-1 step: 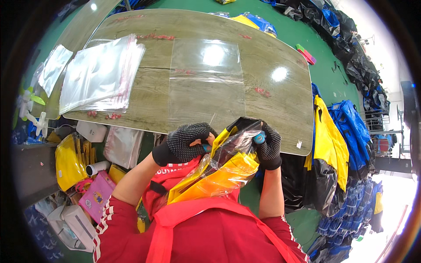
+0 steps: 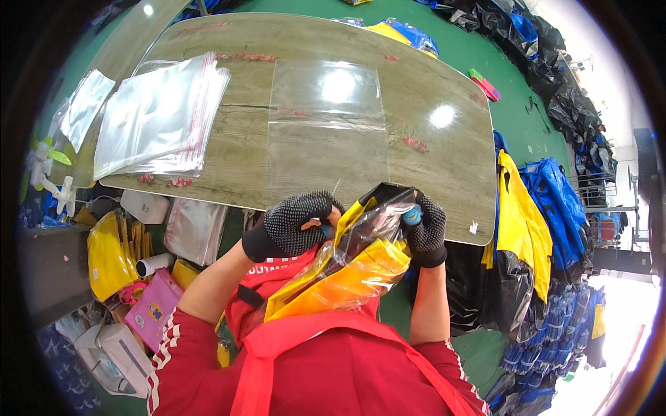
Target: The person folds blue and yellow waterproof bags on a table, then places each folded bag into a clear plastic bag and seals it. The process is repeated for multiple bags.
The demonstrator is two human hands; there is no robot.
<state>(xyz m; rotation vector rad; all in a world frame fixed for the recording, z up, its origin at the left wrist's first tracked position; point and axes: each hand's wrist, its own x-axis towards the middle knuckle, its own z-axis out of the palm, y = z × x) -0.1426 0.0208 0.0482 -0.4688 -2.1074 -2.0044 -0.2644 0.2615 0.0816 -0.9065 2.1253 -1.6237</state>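
Observation:
In front of my chest, at the table's near edge, is a clear plastic bag with a folded, glossy yellow-and-black bundle inside. It tilts, its black end up and to the right. My left hand, in a black dotted glove with bare fingertips, is closed on the bag's left edge. My right hand, gloved alike with blue at the thumb, grips the upper right edge. Ahead of my hands a flat clear bag lies on the wood-grain table. What the fingers pinch underneath is hidden.
A stack of clear bags lies on the table's left. Below it are yellow packages, a pink bag and a white bin. At the right hang yellow and blue sheets. Black bundles line the far right.

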